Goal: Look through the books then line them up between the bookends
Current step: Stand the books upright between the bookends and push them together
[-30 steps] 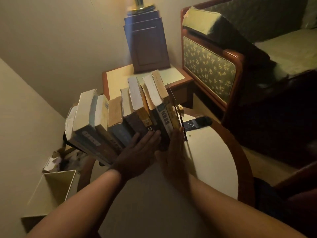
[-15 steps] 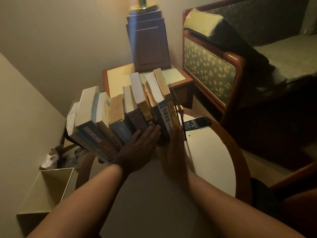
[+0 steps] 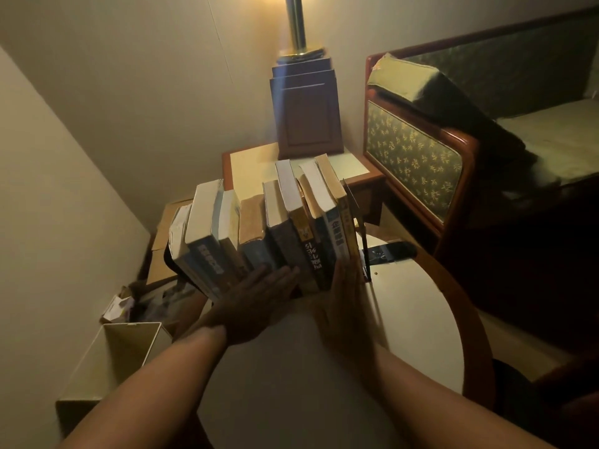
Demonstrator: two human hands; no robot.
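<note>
A row of several books (image 3: 259, 228) stands upright on the round table (image 3: 418, 322), spines toward me, leaning slightly left. A thin black bookend (image 3: 364, 254) stands at the row's right end, its base plate (image 3: 392, 252) lying flat on the table. A dark bookend (image 3: 168, 257) shows at the left end, mostly hidden. My left hand (image 3: 252, 306) lies flat, fingers together, against the lower spines in the middle of the row. My right hand (image 3: 343, 303) presses flat, on edge, against the rightmost books next to the right bookend. Neither hand grips a book.
A side table (image 3: 246, 166) with a wooden lamp base (image 3: 306, 115) stands behind the books. An upholstered sofa (image 3: 421, 157) is at the right. A white open box (image 3: 129, 345) and clutter (image 3: 129, 306) sit on the floor at the left, by the wall.
The view has tilted up a little. Both hands stay flat against the book spines, and the row stands a bit tighter and more upright.
</note>
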